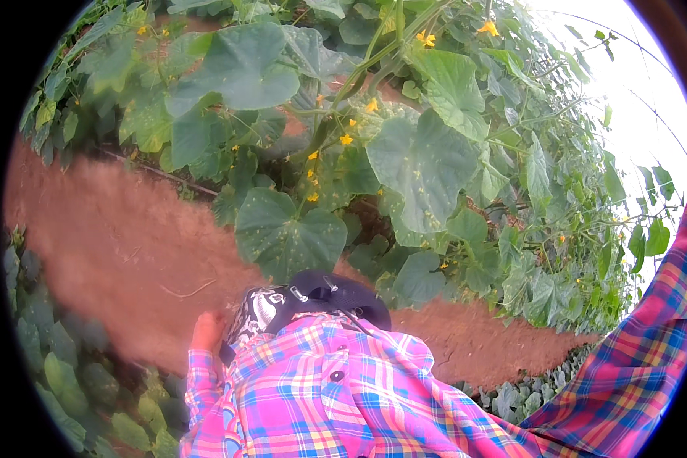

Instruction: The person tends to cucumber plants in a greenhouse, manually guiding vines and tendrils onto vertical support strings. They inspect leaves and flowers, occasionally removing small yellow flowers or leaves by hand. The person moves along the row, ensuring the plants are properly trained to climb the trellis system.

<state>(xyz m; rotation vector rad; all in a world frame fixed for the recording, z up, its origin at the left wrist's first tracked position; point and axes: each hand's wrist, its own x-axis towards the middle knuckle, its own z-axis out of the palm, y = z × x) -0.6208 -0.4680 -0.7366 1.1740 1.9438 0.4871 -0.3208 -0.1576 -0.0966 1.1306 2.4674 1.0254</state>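
Note:
My left hand (208, 332) hangs low at my left side, beside a black and white patterned cloth (257, 312) at my waist; its fingers are blurred, and I cannot tell whether they hold anything. My right arm, in a plaid sleeve (635, 355), reaches up along the right rim, and the hand at its end is out of view. A black waist bag (343, 295) with metal zip pulls sits at the front of my plaid shirt (332, 395). Before me stand cucumber vines with broad leaves (291, 233) and small yellow flowers (346, 139).
A reddish soil path (131, 246) runs between the plant rows. A thin pipe or line (172, 176) lies along the base of the vines. More leafy plants (68, 383) grow at the lower left. Curved frame lines (655, 114) cross the bright upper right.

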